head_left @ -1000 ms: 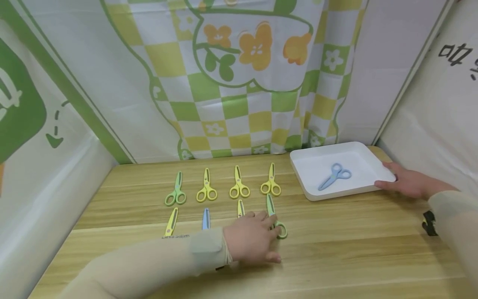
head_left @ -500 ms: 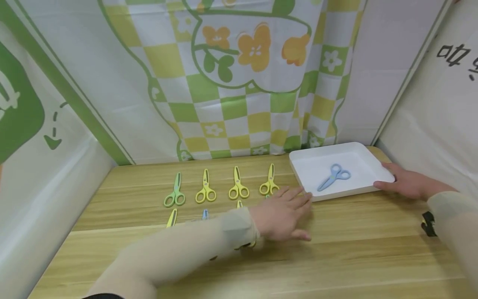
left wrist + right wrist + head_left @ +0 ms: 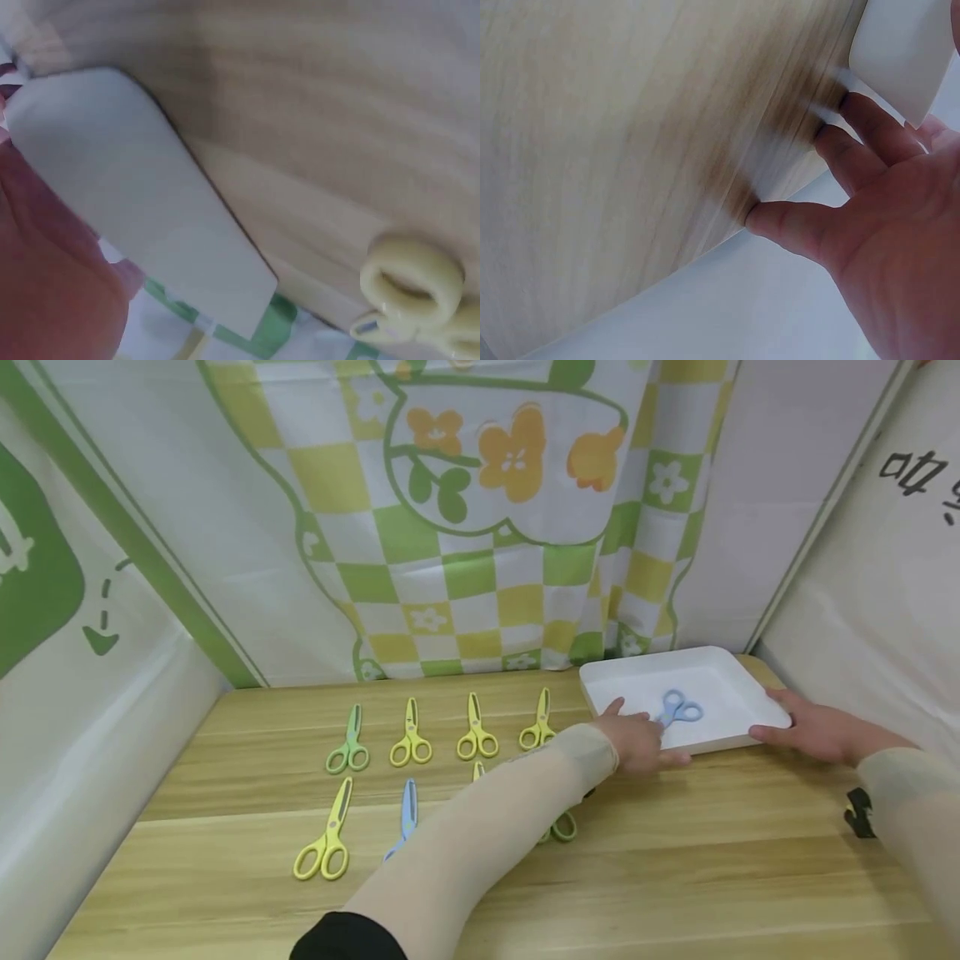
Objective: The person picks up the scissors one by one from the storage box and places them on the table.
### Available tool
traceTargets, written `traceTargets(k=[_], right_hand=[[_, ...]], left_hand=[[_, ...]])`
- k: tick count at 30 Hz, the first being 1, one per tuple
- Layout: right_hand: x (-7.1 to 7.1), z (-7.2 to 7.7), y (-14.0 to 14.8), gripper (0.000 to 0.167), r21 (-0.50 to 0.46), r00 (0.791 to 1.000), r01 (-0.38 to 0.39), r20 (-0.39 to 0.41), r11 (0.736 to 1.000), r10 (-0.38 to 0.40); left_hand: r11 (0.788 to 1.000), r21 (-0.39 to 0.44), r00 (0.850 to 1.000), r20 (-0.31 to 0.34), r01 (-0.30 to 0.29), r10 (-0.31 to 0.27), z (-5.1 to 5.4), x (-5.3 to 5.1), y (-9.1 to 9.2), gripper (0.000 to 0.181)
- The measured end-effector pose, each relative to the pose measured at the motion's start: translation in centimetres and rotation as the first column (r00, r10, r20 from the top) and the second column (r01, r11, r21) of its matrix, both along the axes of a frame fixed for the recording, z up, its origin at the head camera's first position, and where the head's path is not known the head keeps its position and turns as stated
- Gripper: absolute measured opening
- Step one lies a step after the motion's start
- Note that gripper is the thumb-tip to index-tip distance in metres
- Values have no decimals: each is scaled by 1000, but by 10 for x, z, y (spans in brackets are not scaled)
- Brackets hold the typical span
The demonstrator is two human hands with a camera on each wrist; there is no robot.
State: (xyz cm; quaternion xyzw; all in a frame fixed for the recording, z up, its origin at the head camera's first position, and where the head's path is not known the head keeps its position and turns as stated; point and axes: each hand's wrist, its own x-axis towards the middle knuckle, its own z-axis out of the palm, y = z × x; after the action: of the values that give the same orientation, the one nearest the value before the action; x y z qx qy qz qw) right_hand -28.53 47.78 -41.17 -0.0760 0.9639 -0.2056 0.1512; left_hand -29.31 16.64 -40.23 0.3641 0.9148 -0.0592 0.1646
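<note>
My left hand reaches over the near-left corner of a white tray. Its fingers are at the light-blue scissors inside, covering the blades; no firm grip on them shows. The left thumb points right, low along the tray's front. In the left wrist view, part of that hand shows behind the tray's outer wall. My right hand holds the tray's right front corner, thumb at the front and fingers along the side. The right wrist view shows several of its fingers stretched down by the wooden tabletop.
On the table left of the tray lie rows of scissors: green and yellow ones behind, a yellow pair and a blue pair nearer. My left forearm partly covers the front row. A small black object lies right.
My left hand has moved right and away from me, from the green scissors in the front row to the tray's near-left corner. The right hand has stayed at the tray.
</note>
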Motion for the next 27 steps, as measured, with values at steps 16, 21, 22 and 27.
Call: traceTargets(k=[16,21,22,27], right_hand=[[0,5,-6,102,-13,1000,-12,-4,1000,12],[0,5,-5,101,7,1000,-11,-14,1000,11],[0,5,-4,101,9,1000,-12,-18,1000,12],[1,4,-2,99,-4,1000,-10,-9,1000,10]], left_hand=[[988,8,988,-13,-155,155,-5,1,14,72],[975,35,976,23,-217,217,-7,1,17,72],[976,40,977,14,-215,215,-8,0,18,72],[981,33,981,-14,-191,191,-12,-2,25,62]])
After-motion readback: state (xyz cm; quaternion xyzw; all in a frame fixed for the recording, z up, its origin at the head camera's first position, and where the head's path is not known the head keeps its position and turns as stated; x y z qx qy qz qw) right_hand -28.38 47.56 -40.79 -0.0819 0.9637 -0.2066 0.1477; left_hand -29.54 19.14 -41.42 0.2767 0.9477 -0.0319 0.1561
